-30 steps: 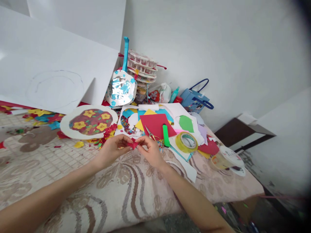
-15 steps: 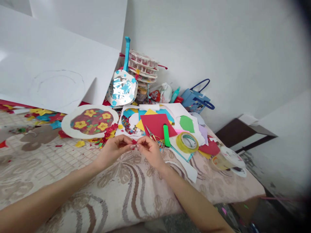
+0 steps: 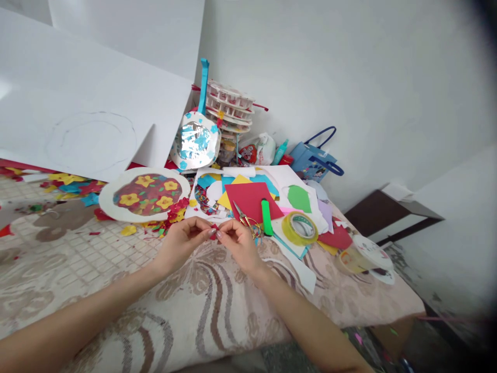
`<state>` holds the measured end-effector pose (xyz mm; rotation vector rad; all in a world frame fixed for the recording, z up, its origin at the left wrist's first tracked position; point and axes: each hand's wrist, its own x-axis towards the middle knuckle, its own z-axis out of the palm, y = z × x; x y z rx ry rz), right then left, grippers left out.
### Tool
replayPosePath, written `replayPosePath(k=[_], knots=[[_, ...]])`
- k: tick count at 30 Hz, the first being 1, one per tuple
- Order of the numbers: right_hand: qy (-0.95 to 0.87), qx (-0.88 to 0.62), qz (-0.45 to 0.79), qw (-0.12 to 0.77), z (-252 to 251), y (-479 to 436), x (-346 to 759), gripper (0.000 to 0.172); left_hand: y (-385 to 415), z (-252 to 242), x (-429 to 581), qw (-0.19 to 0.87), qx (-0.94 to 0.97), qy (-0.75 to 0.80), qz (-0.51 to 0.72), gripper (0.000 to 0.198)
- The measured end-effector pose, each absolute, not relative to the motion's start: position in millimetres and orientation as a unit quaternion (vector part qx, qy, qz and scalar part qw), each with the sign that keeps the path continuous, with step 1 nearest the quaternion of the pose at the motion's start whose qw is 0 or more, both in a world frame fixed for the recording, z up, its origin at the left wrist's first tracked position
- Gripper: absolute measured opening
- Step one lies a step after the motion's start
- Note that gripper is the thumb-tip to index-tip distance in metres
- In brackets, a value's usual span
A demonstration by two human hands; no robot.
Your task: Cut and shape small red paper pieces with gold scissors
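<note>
Between my fingertips is a small piece of red paper (image 3: 214, 231), mostly covered by the fingers. My left hand (image 3: 185, 237) pinches it from the left, and my right hand (image 3: 239, 242) pinches it from the right, thumbs almost touching. Just beyond my right hand lie scissors (image 3: 248, 221) with gold handles, partly over a red paper sheet (image 3: 252, 199). A green box cutter (image 3: 266, 217) rests on that sheet's edge. Left of my hands, a white wavy-edged frame (image 3: 111, 199) holds yellow paper flowers (image 3: 165, 202) and green leaves.
A yellow tape roll (image 3: 300, 228) and another tape roll (image 3: 351, 259) lie to the right. Behind stand a blue-decorated paper fan (image 3: 195, 141), a tiered organizer (image 3: 231, 106), a blue bag (image 3: 312, 158) and large white boards (image 3: 97, 93). Paper scraps (image 3: 72, 186) lie at the left.
Both hands stay together on the red paper piece. Their fingertips shift only slightly, with the thumbs a little further apart; everything else stays in place.
</note>
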<state>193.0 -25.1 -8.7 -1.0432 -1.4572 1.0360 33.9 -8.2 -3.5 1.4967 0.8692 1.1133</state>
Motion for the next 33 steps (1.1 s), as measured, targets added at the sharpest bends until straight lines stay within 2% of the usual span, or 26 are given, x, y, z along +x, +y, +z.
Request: replayPosePath(k=[18, 33], knots=[[-0.57, -0.432, 0.447, 0.537, -14.5, -28.2, 187.7, 0.014, -9.6, -6.8, 33.9, 0.53, 0.6, 0.375, 0.467, 0.017], [-0.564, -0.429, 0.441, 0.551, -12.4, -29.3, 187.3, 0.015, -11.0, -6.4, 36.0, 0.584, 0.553, 0.34, 0.488, 0.024]])
